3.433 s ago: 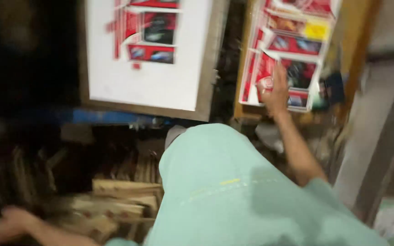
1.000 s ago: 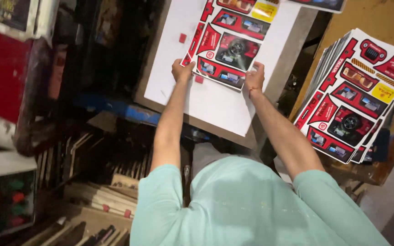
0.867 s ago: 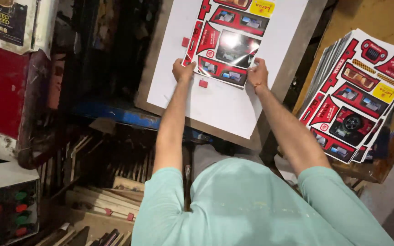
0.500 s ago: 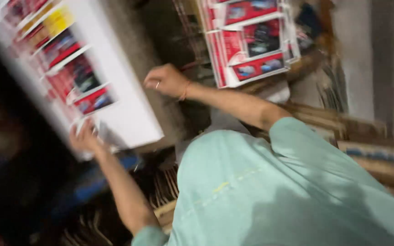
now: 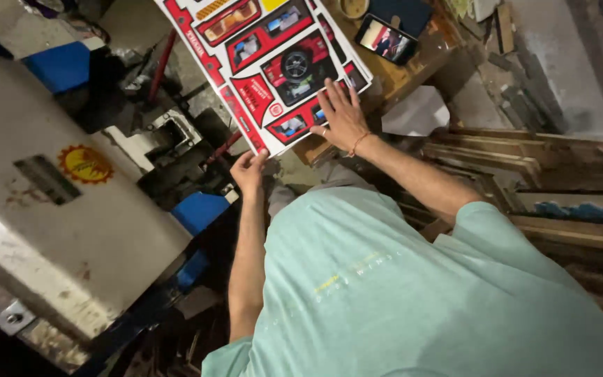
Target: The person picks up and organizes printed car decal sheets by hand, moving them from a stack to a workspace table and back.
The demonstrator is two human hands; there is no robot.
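The person in the light green shirt (image 5: 399, 293) holds a printed card sheet (image 5: 266, 63) with both hands. The sheet is white with red and black panels, and some panels show little pictures of a car and a wheel. It is up in front of the person, over the edge of a wooden table (image 5: 413, 70), and it tilts so its long side runs from the top left down to the right.

The left hand (image 5: 248, 169) pinches the bottom corner of the sheet — the thumb is on top and the fingers are curled under the edge. The right hand (image 5: 343, 115) lies flat on the sheet near its lower right side, fingers spread out, pressing on it and not closed around it. There is a thin band on that wrist and a ring on one finger.

On the table, just past the sheet, lies a phone (image 5: 385, 40) with its screen lit. Next to it is a small round bowl (image 5: 352, 7), at the very top of the picture — what is in it is too small to tell. A crumpled white paper (image 5: 420, 112) sits just right of the right hand.

To the left stands a big grey metal machine (image 5: 57, 223) with a round yellow sticker (image 5: 85, 164) and blue parts (image 5: 200, 211). To the right, wooden planks (image 5: 546, 160) are stacked low down.
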